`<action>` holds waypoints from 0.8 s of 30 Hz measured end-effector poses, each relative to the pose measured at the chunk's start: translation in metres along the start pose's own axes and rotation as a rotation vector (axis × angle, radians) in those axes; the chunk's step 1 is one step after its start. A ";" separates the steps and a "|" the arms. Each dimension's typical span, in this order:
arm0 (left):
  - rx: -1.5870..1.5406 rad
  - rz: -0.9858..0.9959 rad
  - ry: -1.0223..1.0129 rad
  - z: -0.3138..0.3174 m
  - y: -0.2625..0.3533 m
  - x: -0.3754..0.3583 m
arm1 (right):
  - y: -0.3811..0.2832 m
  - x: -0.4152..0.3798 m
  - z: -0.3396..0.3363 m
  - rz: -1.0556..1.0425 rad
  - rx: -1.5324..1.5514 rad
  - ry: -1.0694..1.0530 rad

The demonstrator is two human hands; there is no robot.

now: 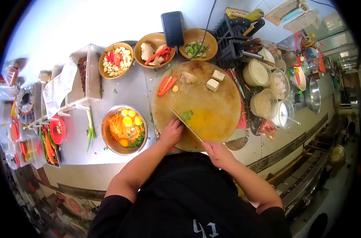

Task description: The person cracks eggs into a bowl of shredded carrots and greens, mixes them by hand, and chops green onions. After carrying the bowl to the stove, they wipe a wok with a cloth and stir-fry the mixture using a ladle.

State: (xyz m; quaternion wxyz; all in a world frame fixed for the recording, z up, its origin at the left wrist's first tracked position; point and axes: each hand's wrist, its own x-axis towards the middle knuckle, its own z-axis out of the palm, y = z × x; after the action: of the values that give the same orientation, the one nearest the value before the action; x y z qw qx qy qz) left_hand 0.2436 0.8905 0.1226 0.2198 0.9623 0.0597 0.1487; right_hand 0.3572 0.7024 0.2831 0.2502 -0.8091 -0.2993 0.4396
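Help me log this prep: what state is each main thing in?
Cutting board: stained yellow
Knife: gripped in right hand
Left hand: curled beside knife
Red pepper on board: cut
Greens on board: chopped
Steel bowl: holding food
Egg yolks in bowl: look unbroken
Spring onion: looks uncut
Phone: screen dark

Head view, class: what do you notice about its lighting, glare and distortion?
In the head view, fisheye distortion curves the counter and leaves black corners; the wall is nearly washed out; the far-right background is dim and soft; the knife reads clearly.
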 end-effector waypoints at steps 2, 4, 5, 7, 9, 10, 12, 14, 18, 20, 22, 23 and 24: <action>-0.001 -0.003 0.010 -0.001 -0.002 0.003 | 0.010 0.007 0.006 -0.021 -0.020 -0.006; -0.064 -0.025 -0.050 0.000 -0.003 0.002 | 0.020 0.021 0.022 -0.042 0.006 0.013; -0.058 -0.021 -0.045 -0.002 -0.004 0.004 | 0.018 0.029 0.022 -0.073 0.027 0.050; 0.002 0.022 -0.010 -0.005 -0.003 0.006 | 0.015 0.036 0.015 -0.048 0.044 0.004; 0.019 0.037 0.033 -0.008 -0.004 0.009 | 0.008 0.031 0.008 -0.014 0.060 -0.044; 0.035 0.040 0.072 -0.009 -0.004 0.008 | 0.005 0.023 0.004 -0.046 0.067 -0.030; -0.014 -0.013 0.072 -0.008 -0.003 0.006 | 0.005 0.013 0.004 -0.074 0.073 -0.022; -0.060 -0.063 0.078 -0.007 -0.006 0.008 | 0.006 0.009 0.005 -0.100 0.007 0.003; 0.014 0.009 0.139 -0.005 -0.011 0.004 | 0.016 0.032 0.022 -0.084 0.013 0.081; 0.058 0.015 0.146 -0.005 -0.015 0.004 | 0.012 0.039 0.013 -0.025 0.039 -0.048; 0.063 0.107 0.095 -0.004 -0.019 0.002 | 0.012 0.031 0.009 -0.060 0.053 -0.020; 0.061 0.102 0.095 -0.008 -0.016 0.002 | 0.012 0.026 0.008 -0.092 0.066 -0.003; 0.037 0.045 0.144 -0.018 -0.011 0.004 | 0.008 0.020 0.006 -0.091 0.064 -0.007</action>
State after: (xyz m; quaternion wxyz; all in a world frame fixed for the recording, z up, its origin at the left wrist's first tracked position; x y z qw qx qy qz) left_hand 0.2415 0.9081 0.1342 0.1940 0.9540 0.0564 0.2214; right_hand 0.3628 0.7117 0.2639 0.2948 -0.7848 -0.3221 0.4399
